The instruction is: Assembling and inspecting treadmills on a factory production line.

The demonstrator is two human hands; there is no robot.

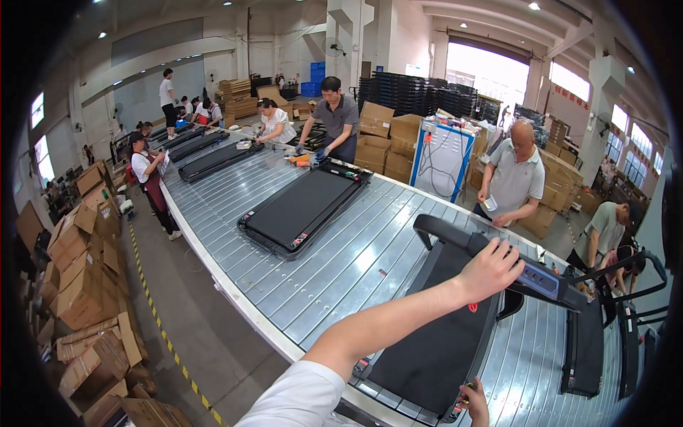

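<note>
Down by my chest, my right hand (475,402) pinches the treadmill (434,341) deck's near edge to steady it on the conveyor (341,263), while my left hand (491,269) grips its handlebar (455,238).

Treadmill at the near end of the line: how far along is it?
Done: the treadmill lies on the conveyor with its handlebar raised. In hand: left hand grips the handlebar beside the console; right hand touches the deck's near edge. Left: cannot tell; another flat treadmill waits upstream.
</note>
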